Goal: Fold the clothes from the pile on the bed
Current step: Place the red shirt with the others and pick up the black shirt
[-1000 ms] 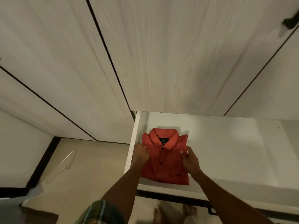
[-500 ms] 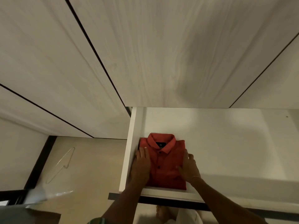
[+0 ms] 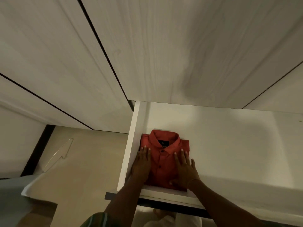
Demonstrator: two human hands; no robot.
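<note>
The folded red shirt (image 3: 165, 158) lies in the drawer (image 3: 131, 145), tight to its left wall. My left hand (image 3: 141, 166) and right hand (image 3: 185, 169) press flat, fingers straight, grasping nothing, to smooth it.

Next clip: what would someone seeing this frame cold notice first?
The folded red shirt stands out, lying collar-up in the near left corner of a pale open drawer. Both hands lie flat on it, fingers straight: the left hand along its left edge, the right hand over its right half. Off to the left, a wire hanger lies on the floor.
</note>
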